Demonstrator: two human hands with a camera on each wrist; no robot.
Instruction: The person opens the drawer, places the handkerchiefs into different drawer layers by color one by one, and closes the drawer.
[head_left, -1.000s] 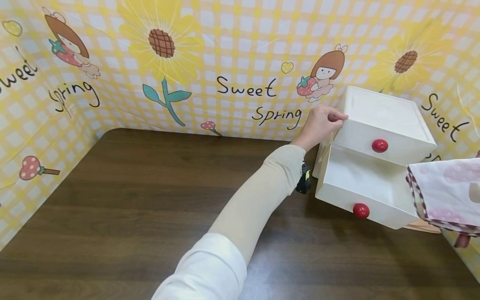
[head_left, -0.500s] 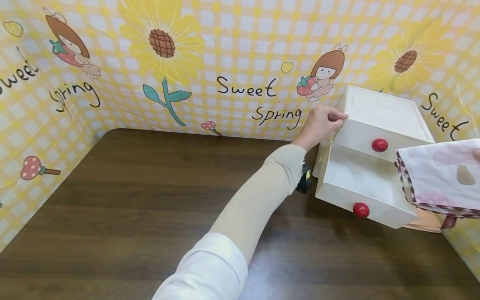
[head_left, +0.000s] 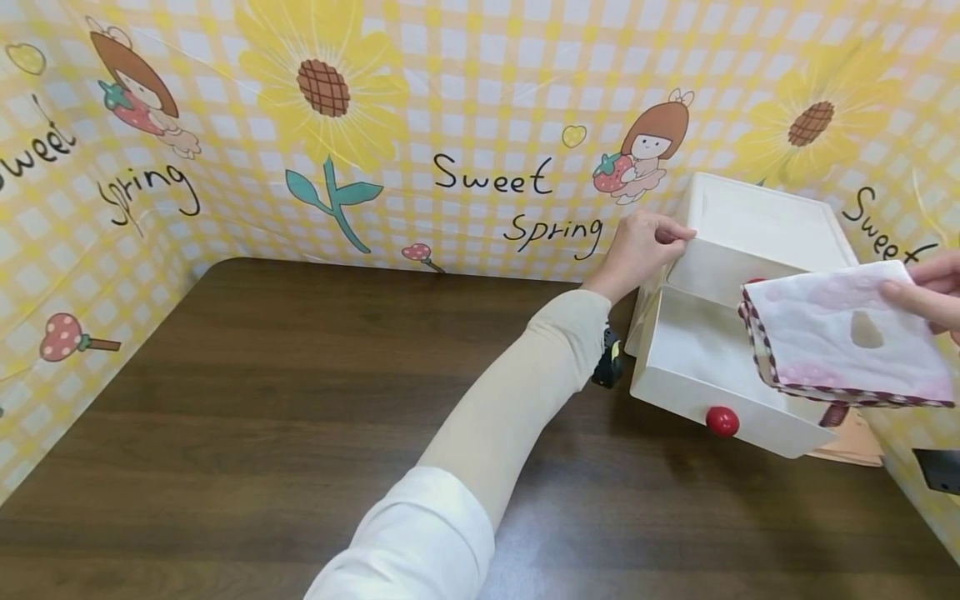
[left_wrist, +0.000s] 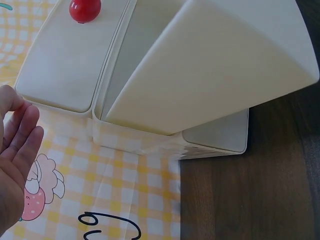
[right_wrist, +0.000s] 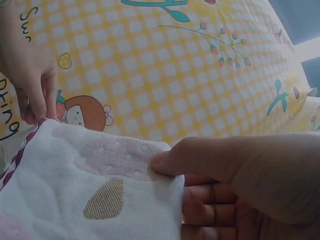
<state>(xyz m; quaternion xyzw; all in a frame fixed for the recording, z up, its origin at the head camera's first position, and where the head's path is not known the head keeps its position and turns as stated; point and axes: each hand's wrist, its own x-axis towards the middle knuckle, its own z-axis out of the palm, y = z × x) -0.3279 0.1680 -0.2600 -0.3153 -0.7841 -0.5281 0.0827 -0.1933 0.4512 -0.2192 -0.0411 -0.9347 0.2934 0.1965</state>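
A white drawer cabinet [head_left: 772, 212] stands at the back right, with a middle drawer [head_left: 675, 383] pulled out below its top one. My left hand [head_left: 637, 250] pinches the cabinet's upper left front corner with thumb and fingertips; the left wrist view shows that hand [left_wrist: 17, 145] at the corner beside the drawer [left_wrist: 215, 70]. Over the drawer's right part, my right hand [head_left: 933, 292] holds a folded white towel [head_left: 825, 342] with a checked border and pink print. In the right wrist view the thumb presses on top of the towel [right_wrist: 65, 175], fingers beneath. The towel covers part of the drawer's inside.
Under the drawer's right end lies a flat orange item [head_left: 851, 442], partly hidden. A dark wooden table [head_left: 300, 433] stretches to the left. Yellow checked cloth [head_left: 465, 100] hangs behind and at the sides. A red knob [head_left: 722, 421] sticks out from the drawer front.
The right hand has come into view from the right, bringing the towel left and up over the drawer. My left hand has stayed at the cabinet corner.
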